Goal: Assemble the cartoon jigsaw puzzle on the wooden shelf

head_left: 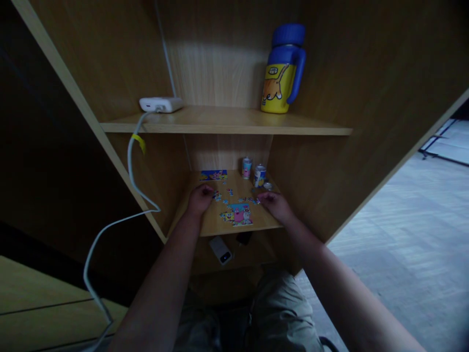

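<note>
A partly joined jigsaw puzzle (241, 215) lies near the front edge of the lower shelf board, showing pink and yellow cartoon figures. Loose puzzle pieces (230, 191) are scattered behind it and between my hands. On the left, my left hand (200, 198) rests with curled fingers beside a small cluster of pieces; whatever its fingertips hold is too small to make out. My right hand (275, 204) is at the right end of a row of pieces, thumb and finger closed on a puzzle piece (258, 200). A picture card (214, 175) lies at the back left.
Two small printed cans (246, 167) and a round lid (267, 186) stand at the back right. On the upper shelf (220, 128) are a blue-and-yellow bottle (279, 73) and a white charger (161, 104), its cable (131, 166) hanging down left. A phone (220, 250) lies below.
</note>
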`<action>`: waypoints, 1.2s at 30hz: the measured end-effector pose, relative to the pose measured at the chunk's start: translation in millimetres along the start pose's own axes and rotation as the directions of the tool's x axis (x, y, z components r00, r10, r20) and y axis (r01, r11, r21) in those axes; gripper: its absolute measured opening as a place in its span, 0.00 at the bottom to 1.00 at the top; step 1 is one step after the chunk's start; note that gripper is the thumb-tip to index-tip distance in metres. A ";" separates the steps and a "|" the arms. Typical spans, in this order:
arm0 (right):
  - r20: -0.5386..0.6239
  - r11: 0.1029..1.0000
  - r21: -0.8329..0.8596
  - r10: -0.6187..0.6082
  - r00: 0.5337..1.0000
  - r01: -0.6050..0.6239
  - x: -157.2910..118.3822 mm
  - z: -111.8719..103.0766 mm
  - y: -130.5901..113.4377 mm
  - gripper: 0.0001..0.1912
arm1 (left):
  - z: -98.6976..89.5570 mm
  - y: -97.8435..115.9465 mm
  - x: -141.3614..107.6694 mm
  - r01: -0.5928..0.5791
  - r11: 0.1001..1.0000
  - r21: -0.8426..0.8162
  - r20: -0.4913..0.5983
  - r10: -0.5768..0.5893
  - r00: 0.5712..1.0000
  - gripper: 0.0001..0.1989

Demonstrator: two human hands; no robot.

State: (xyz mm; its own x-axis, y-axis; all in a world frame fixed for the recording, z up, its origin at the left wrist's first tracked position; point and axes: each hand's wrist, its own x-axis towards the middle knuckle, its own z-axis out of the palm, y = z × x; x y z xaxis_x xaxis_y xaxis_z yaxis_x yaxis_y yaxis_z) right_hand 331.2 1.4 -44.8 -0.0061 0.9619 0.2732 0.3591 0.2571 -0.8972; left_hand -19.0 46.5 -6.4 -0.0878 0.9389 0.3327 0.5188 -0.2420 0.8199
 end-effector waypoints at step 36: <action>0.004 0.993 -0.095 -0.071 0.997 0.071 1.8 1.4 3.5 0.11 | -0.4 -2.6 1.5 0.007 1.000 -0.009 -0.002 -0.007 1.000 0.03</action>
State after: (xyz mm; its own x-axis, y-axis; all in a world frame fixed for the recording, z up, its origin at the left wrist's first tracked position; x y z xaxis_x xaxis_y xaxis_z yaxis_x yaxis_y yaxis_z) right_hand 331.2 4.2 -47.9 -0.0354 0.9417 0.3346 0.4447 0.3147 -0.8385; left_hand -20.8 48.4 -7.9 -0.0928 0.9401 0.3279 0.5101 -0.2379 0.8265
